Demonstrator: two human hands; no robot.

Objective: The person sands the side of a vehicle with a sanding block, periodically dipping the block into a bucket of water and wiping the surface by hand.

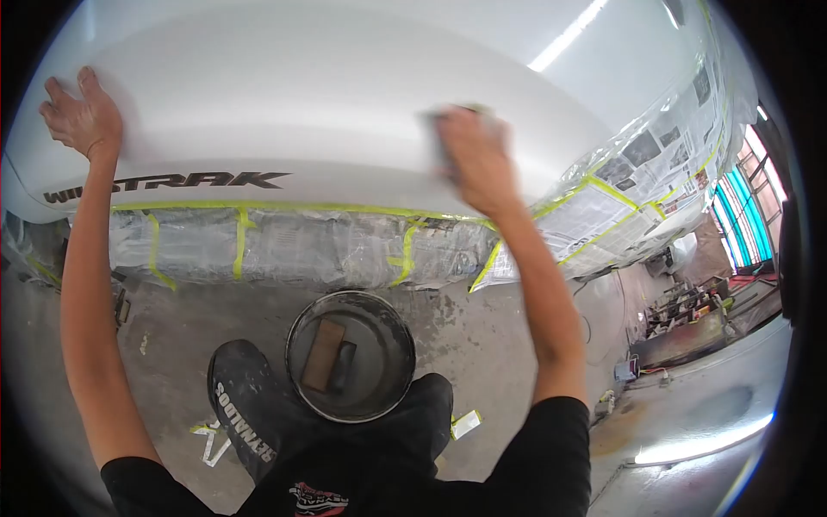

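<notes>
My left hand [86, 116] rests open on the white vehicle panel [293, 95], fingers spread, above the dark "WILDTRAK"-style lettering [207, 181], which my forearm partly covers. Farther right, my right hand [478, 164] presses a dark flat pad [438, 142] against the same panel. Motion blur smears that hand and the pad, and the fingers hide most of it. Below, between my legs, a round dark bucket [411, 345] holds greyish liquid, a brown rectangular block [324, 355] and a smaller dark block [344, 366].
Yellow-green tape [345, 208] runs along the panel's lower edge, above clear plastic sheeting [293, 246]. Taped newspaper [594, 207] covers the right side. Tape scraps [466, 424] lie on the concrete floor [465, 336]. Tools and clutter [689, 310] sit at far right.
</notes>
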